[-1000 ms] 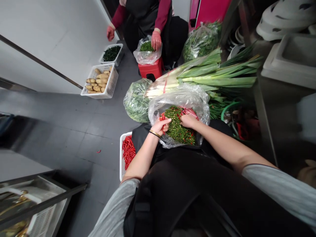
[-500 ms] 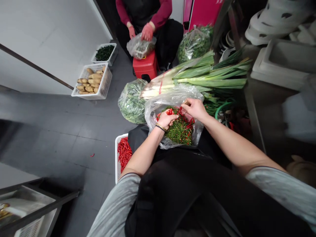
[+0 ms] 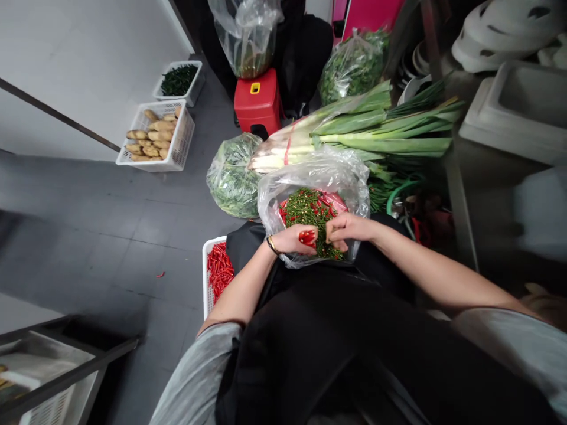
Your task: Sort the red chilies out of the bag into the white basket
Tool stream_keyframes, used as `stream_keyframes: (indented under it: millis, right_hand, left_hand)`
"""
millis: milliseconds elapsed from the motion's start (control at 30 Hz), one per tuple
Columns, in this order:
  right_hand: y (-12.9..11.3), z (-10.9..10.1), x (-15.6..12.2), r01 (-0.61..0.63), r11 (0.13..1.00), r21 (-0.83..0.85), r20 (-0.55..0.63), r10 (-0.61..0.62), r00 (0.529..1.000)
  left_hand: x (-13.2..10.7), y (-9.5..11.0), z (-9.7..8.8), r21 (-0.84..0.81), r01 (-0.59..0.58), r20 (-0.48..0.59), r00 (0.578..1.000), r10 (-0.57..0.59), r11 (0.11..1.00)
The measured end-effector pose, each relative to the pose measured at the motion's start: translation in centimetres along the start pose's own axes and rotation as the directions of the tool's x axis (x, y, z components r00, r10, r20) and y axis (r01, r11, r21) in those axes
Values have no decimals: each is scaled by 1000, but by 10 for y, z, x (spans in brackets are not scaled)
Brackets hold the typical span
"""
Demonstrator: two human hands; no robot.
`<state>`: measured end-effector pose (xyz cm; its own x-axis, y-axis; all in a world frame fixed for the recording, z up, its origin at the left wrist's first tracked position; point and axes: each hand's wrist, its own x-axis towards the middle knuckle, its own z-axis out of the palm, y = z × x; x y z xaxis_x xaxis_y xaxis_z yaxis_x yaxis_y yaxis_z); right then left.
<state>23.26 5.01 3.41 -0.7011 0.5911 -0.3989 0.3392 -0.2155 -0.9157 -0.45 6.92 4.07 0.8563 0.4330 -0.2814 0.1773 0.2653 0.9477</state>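
Note:
A clear plastic bag (image 3: 277, 183) lies open on my lap, holding a heap of green chili stems (image 3: 305, 206) mixed with red chilies. My left hand (image 3: 295, 239) is closed around several red chilies (image 3: 307, 237), whose ends show between thumb and fingers. Close beside it, over the near part of the heap, my right hand (image 3: 348, 229) has its fingers pinched together; whatever is between them is too small to make out. To my left, a white basket (image 3: 206, 277) holds many loose red chilies (image 3: 220, 270).
Leeks (image 3: 354, 136) and a bag of leafy greens (image 3: 234, 174) lie just beyond my lap. A white basket of tubers (image 3: 179, 141) stands on the floor at left. Opposite, a person in black sits behind a red stool (image 3: 257, 103). Metal shelving (image 3: 460, 206) runs along the right.
Both my hands have drawn back toward me, uncovering more stems at the far side. The left still holds chilies. The person opposite has lifted the plastic bag upright above the stool.

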Motion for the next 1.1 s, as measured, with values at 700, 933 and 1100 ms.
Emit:
stream_keyframes:
  millis: [700, 933, 1100]
  right_hand:
    - [3, 39, 20, -249, 793, -556, -454, -39, 890]
    - [1, 16, 21, 5, 806, -592, -113, -89, 990]
    - [32, -53, 55, -717, 511, -473, -657, 338, 674]
  left_hand:
    - [50, -26, 17, -609, -128, -556, 772, -307, 782]
    - [32, -35, 9, -716, -62, -431, 822, -371, 695]
    - [23, -28, 0, -739, -141, -402, 877, -264, 658]
